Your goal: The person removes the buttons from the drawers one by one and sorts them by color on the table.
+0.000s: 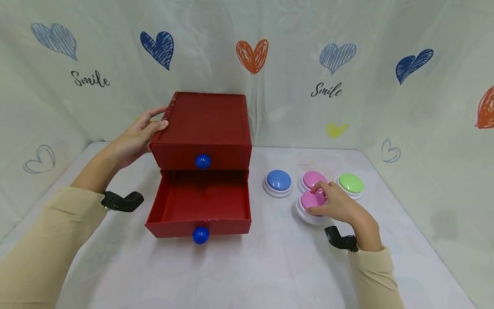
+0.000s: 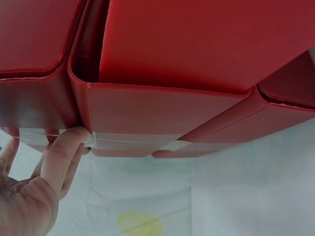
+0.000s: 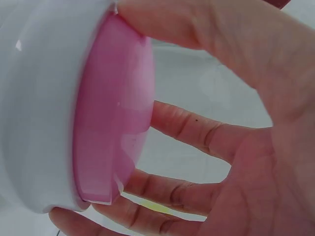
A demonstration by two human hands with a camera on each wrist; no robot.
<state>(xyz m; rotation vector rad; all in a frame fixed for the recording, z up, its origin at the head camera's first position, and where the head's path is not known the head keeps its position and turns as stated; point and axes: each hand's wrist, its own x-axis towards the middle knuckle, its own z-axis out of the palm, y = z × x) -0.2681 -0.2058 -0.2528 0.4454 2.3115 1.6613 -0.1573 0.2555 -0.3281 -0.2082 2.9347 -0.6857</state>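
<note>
**Two Hands: One on the Near Pink Button, One on the Drawer Box**

Right hand (image 1: 339, 206): the fingers (image 3: 192, 130) are curled around the near pink button (image 1: 311, 200), thumb on one side of its white rim and the remaining fingers on the other, as the right wrist view shows at close range. The grip is closed on the button. The button sits on the counter (image 1: 270, 266), at the front of a cluster of four.

Left hand (image 1: 135, 137): the fingers (image 2: 61, 155) lie straight and relaxed against the upper left edge of the red drawer box (image 1: 206, 124). The left wrist view shows the fingertips resting on a taped corner of the box; nothing is pinched or enclosed.

Adjacent items, right side: a second pink button (image 1: 313, 179) stands just behind the gripped one. A green button (image 1: 350, 184) stands just to its right, and a blue button (image 1: 278, 182) to its left, between the cluster and the box.

Adjacent items, left side: the box has two drawers. The upper drawer (image 1: 200, 156) is pushed in and carries a blue knob (image 1: 202, 162). The lower drawer (image 1: 198, 208) is pulled out toward the person, its red interior exposed, with a second blue knob (image 1: 200, 235) on its front panel.

Surroundings: a pale cloth covers the counter. A backdrop (image 1: 293, 64) printed with hearts and the word "Smile" encloses it on three sides. Both arms wear beige sleeves (image 1: 46, 240), each with a black wrist mount.
</note>
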